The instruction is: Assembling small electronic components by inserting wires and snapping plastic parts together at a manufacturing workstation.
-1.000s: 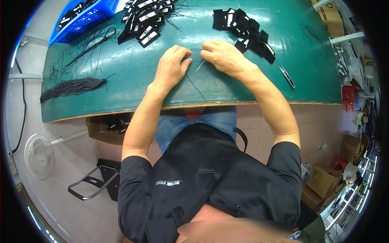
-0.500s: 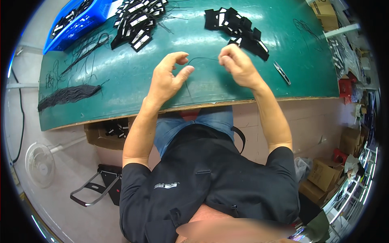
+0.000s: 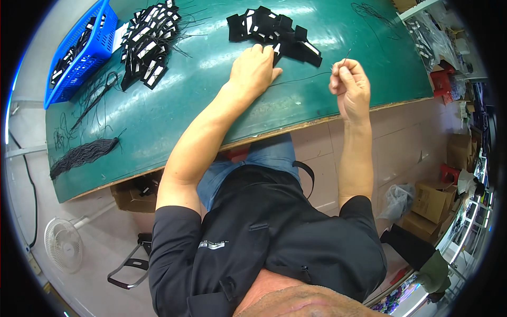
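My right hand (image 3: 349,87) is raised over the near right part of the green table, finger and thumb pinched on a thin needle (image 3: 347,54) that sticks up past the fingertips. A black thread (image 3: 303,80) runs left from this hand across to beside my left hand. At the near left edge of a pile of flat black pieces (image 3: 274,29) with white labels, my left hand (image 3: 254,68) rests with its thumb stretched away from the fingers. Its fingertips touch or cover part of the pile, and I cannot make out anything held.
On the green table (image 3: 200,100), a larger heap of labelled black pieces (image 3: 145,45) with loose threads lies at left. Beside it stand a blue basket (image 3: 108,29) and, nearer, a dark thread bundle (image 3: 87,155). A white fan (image 3: 63,244) and cardboard boxes (image 3: 433,203) are around the table.
My left hand has moved forward to the black pile. The right hand has moved right, drawing the thread out longer. The thread snips seen earlier are out of sight; the view has shifted.
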The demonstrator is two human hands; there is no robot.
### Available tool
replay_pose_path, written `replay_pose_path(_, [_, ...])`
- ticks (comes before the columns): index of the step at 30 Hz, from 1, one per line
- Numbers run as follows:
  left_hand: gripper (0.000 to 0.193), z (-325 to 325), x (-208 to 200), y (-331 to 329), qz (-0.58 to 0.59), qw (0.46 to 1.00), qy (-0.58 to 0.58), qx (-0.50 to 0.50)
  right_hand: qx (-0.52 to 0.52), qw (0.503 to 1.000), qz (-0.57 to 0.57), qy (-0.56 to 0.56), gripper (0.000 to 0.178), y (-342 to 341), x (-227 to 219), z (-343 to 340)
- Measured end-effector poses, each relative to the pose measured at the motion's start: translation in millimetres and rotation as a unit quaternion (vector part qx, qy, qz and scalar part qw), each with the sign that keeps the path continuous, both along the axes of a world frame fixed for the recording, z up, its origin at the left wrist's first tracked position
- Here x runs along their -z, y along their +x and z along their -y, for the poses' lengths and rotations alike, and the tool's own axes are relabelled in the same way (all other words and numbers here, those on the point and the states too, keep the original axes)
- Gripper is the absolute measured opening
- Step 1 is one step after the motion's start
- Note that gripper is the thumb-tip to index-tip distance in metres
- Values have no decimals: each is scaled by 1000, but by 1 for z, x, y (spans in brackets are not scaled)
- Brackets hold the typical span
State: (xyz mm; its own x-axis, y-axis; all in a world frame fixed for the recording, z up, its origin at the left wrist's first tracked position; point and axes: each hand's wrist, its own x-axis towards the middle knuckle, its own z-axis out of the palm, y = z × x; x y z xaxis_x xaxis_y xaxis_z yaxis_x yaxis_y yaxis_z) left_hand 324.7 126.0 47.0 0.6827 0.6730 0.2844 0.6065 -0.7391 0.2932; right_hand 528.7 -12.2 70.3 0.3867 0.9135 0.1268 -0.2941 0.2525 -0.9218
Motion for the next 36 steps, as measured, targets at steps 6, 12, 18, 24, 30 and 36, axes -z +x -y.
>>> replay_pose_path(6, [32,-4,5,-12,-23,999,1,-29,161,963,201,74,5,9,-26,-15])
replay_pose_path(12, [20,24,-21,-75,297,879,-356,-113,165,911,358,121,3,-77,-35,-38])
replay_pose_path(18, [19,61,-23,-145,544,719,-426,-73,-10,925,356,131,4,-192,7,-60])
replay_pose_path(24, [20,61,12,-211,556,721,-392,-133,-62,933,353,40,4,-252,16,-53])
replay_pose_path(30, [23,63,32,-237,616,678,-375,-144,-56,908,414,40,2,-287,46,-45])
replay_pose_path(36, [23,62,39,-248,621,684,-356,-139,-53,903,424,46,3,-299,52,-47])
